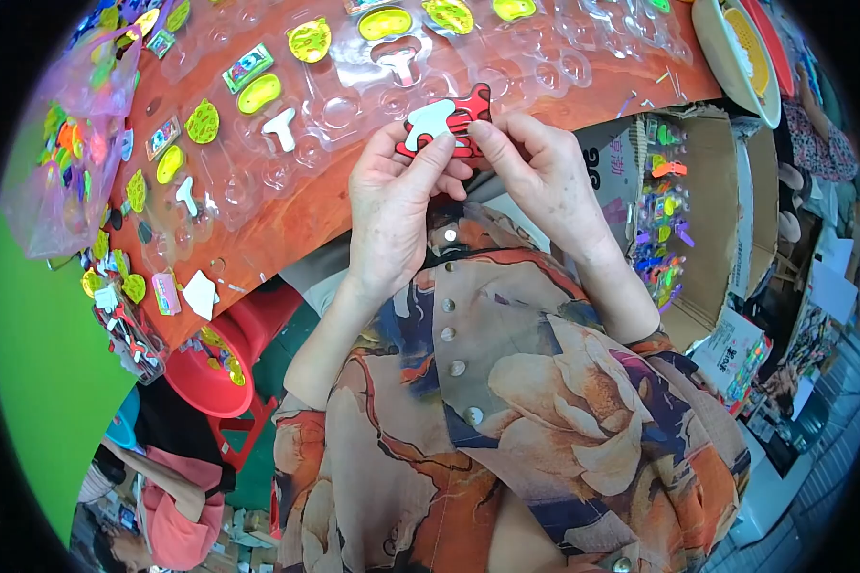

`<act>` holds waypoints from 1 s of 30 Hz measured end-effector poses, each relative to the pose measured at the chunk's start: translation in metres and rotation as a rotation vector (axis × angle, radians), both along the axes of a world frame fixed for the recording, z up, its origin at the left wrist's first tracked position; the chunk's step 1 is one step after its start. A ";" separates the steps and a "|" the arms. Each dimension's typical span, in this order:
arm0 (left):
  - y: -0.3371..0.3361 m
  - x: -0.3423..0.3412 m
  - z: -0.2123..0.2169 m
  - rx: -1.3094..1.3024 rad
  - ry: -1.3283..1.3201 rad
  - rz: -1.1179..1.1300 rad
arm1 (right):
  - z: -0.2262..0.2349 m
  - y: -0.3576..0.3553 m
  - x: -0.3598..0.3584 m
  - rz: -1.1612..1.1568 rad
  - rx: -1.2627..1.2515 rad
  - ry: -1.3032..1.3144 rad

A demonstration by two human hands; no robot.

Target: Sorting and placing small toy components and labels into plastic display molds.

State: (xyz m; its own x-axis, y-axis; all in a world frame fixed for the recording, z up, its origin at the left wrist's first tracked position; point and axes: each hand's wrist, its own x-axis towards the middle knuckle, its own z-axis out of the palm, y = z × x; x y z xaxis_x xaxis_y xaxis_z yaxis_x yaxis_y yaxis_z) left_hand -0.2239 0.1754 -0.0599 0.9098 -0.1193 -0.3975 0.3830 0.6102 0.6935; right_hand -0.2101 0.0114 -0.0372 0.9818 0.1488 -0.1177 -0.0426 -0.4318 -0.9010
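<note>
Near the front edge of the table, both my hands are closed on a flat red toy piece (478,98) with black edging. A pale white piece (430,120) lies against its left half. My left hand (392,196) pinches that left side, its thumb pressing on the white piece and fingers behind. With thumb and curled fingers, my right hand (543,162) grips the right end. Fingers cover part of both pieces, so I cannot tell whether they are joined. Beyond are clear plastic blister trays (339,110) holding yellow toy pieces (259,94) and white T-shaped pieces (280,129).
A purple plastic bag (62,191) of colourful items hangs at the left. Below the table's left end stands a red basin (210,368). On the right are an open cardboard box (712,220) with packed toys and a cream basin (736,62). Another person's arm (167,477) shows lower left.
</note>
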 end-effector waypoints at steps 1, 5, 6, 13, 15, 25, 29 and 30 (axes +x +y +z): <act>-0.002 0.001 0.000 0.002 0.002 -0.008 | 0.000 -0.002 -0.001 -0.013 -0.041 0.003; -0.011 0.002 0.003 0.070 -0.037 -0.017 | -0.002 -0.005 -0.004 -0.069 0.011 -0.042; -0.013 0.002 0.004 0.109 -0.037 -0.019 | -0.005 -0.008 -0.004 -0.073 0.054 -0.033; -0.022 0.008 0.005 -0.006 0.002 -0.026 | 0.000 -0.018 -0.007 -0.007 0.012 0.078; -0.024 0.010 0.005 0.037 0.013 -0.017 | 0.005 -0.026 -0.005 0.041 -0.142 0.006; -0.031 0.009 0.015 0.501 -0.143 -0.267 | 0.017 -0.060 0.014 0.199 -0.103 -0.218; -0.034 0.008 0.010 0.443 -0.208 -0.295 | 0.012 -0.060 0.004 0.097 0.189 0.104; -0.035 0.010 0.010 0.393 -0.171 -0.303 | 0.007 -0.059 0.002 0.021 0.291 0.157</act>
State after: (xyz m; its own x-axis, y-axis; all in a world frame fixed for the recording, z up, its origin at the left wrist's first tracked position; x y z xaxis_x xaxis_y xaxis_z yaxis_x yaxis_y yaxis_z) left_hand -0.2136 0.1406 -0.0498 0.9134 -0.2589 -0.3140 0.3632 0.1703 0.9160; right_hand -0.2082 -0.0480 -0.0297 0.9516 0.2182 -0.2166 -0.1841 -0.1596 -0.9699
